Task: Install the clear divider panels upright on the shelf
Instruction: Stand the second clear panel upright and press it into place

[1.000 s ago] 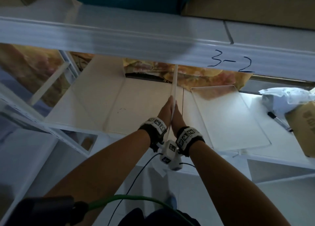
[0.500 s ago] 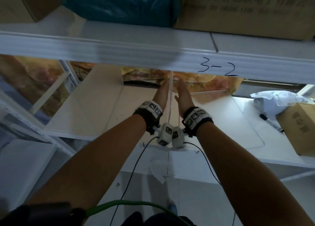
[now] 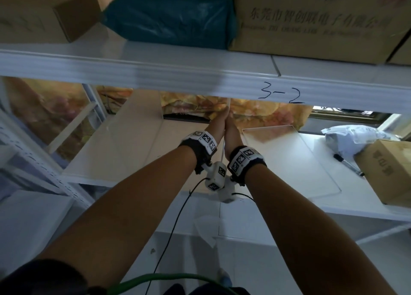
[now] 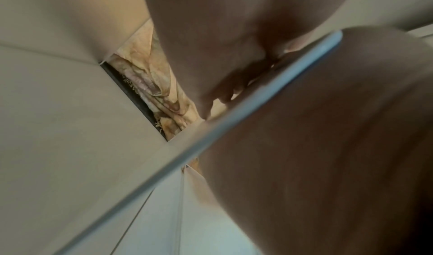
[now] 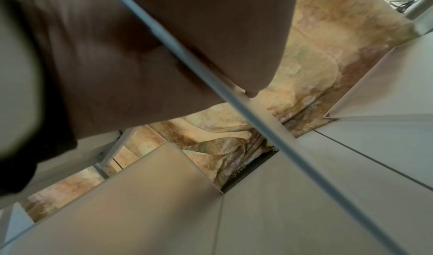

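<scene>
A clear divider panel [image 3: 227,107] stands upright on the white shelf [image 3: 182,143] and shows edge-on as a thin pale line. My left hand [image 3: 216,127] and right hand [image 3: 232,132] press flat against its two faces, fingers straight and pointing toward the back. In the left wrist view the panel's edge [image 4: 257,100] runs diagonally beside my left fingers [image 4: 211,55]. In the right wrist view the panel's edge [image 5: 234,100] crosses under my right fingers [image 5: 222,37]. Two more clear panels flank it, one left [image 3: 124,139] and one right [image 3: 289,161].
The upper shelf beam marked "3-2" [image 3: 280,94] hangs low over my hands and carries cardboard boxes. On the shelf's right end lie a white bag [image 3: 351,136], a pen [image 3: 348,164] and a cardboard box [image 3: 387,172]. A floral curtain [image 3: 266,114] hangs behind.
My hands slid deeper along the panel, came apart off it half a second ago, and now press together on its two faces again.
</scene>
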The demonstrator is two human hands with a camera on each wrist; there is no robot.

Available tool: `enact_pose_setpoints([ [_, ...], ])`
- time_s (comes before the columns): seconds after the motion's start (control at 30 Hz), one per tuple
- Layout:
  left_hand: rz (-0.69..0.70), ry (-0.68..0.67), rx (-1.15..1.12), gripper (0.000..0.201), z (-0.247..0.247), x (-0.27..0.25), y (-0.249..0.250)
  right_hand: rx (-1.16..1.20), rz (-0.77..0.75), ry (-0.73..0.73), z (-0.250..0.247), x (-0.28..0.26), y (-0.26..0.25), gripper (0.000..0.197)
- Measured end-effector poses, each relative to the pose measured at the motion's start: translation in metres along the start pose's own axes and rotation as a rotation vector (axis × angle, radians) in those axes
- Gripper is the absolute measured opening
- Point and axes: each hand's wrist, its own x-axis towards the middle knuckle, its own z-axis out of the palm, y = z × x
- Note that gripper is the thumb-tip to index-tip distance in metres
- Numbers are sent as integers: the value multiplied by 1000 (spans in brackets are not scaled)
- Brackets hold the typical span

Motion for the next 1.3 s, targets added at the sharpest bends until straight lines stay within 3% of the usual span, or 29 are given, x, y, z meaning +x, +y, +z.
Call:
enact_pose_setpoints([
  [0.33,26,-43,120,57,-10,-16,-11,-20,-2,-25,-10,-24,-2,53],
  [0.47,-37,-10,138,69,-17,-20,-34,-5,46,-22,-18,-45,11,51],
  [0.63,-99,65,177,62,-24,-32,-57,44,93,-21,-21,-57,43,51],
  [0.87,-186,63,125,63,-43,-47,-102,42,209,-45,-23,-72,100,59],
  [1.17,-323,78,160,74,-67,-51,-171,-30,373,5,-40,-89,166,69],
  [1.3,-324,71,242,69,-79,-60,-196,-23,369,19,-45,-90,186,61],
])
